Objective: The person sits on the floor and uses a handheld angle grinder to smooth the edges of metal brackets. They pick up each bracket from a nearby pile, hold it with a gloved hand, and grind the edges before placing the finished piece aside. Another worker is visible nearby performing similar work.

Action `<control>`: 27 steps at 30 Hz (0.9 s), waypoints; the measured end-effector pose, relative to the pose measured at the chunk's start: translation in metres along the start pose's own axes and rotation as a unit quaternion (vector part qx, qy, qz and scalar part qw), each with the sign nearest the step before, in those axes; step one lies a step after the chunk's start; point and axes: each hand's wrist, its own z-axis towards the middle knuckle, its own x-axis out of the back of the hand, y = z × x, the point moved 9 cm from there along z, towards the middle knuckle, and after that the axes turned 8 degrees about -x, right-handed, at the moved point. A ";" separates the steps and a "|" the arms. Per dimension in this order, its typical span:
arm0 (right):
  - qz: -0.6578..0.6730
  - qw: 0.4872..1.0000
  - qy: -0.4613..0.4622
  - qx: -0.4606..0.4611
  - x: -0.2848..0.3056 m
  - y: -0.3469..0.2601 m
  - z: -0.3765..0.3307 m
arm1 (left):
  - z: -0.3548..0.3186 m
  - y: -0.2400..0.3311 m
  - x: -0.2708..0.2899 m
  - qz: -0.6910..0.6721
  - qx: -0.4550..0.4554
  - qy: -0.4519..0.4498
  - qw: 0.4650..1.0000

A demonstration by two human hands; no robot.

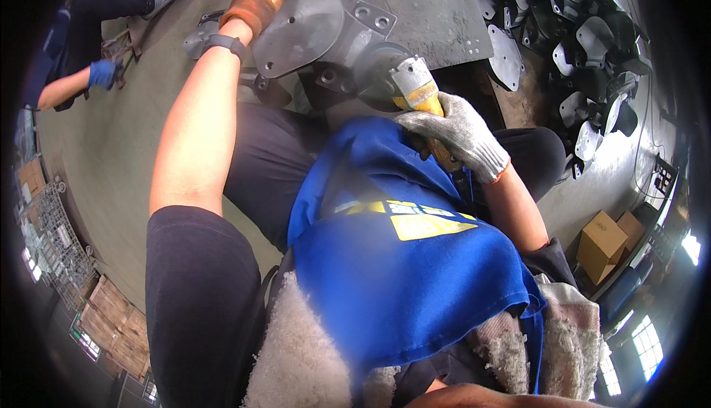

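Note:
My left hand [258, 2], in an orange glove, is closed on the upper left edge of a grey metal bracket [302, 28]. The bracket has a broad rounded plate with holes and a smaller two-holed tab. Wrapped in a grey knit glove, my right hand [463, 135] grips a yellow angle grinder [422, 91] by its body. The grinder's round disc [380, 74] is at the bracket's lower right side; whether they touch, I cannot tell. A dark flat metal sheet [437, 19] lies behind the bracket.
Many similar metal brackets [592, 41] are heaped at the right. Cardboard boxes [601, 245] stand at the lower right. A co-worker's blue-gloved hand [104, 74] shows at the far left. Wire cages [59, 241] and a wooden pallet [115, 326] are at the lower left.

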 end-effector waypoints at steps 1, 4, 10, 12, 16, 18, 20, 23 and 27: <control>0.006 1.000 0.009 0.003 0.001 -0.002 -0.002 | 0.000 0.003 0.001 -0.010 0.012 -0.007 1.000; 0.002 1.000 0.006 -0.022 0.000 -0.012 0.004 | -0.003 0.002 0.006 -0.010 0.027 -0.023 0.999; 0.041 0.999 -0.013 0.024 0.001 -0.004 0.001 | -0.006 0.003 0.005 -0.010 0.038 -0.012 0.999; -0.016 1.000 0.006 0.009 0.003 -0.018 0.001 | -0.002 0.001 0.008 -0.024 0.075 -0.051 0.996; 0.065 0.996 -0.037 0.052 0.006 -0.020 0.009 | -0.003 0.006 0.011 -0.014 0.058 -0.040 0.997; 0.065 0.993 -0.024 0.096 0.012 -0.018 0.011 | -0.002 0.001 0.004 -0.013 0.044 -0.024 0.999; 0.095 0.991 -0.035 0.086 0.015 -0.015 0.012 | -0.003 -0.012 -0.002 -0.002 0.053 -0.019 0.998; -0.069 0.957 -0.020 0.282 0.019 -0.025 0.008 | -0.001 -0.002 0.001 -0.008 0.060 -0.028 0.998; -0.008 0.986 -0.006 0.165 0.027 -0.014 0.014 | 0.001 0.004 0.003 -0.012 0.033 -0.031 0.999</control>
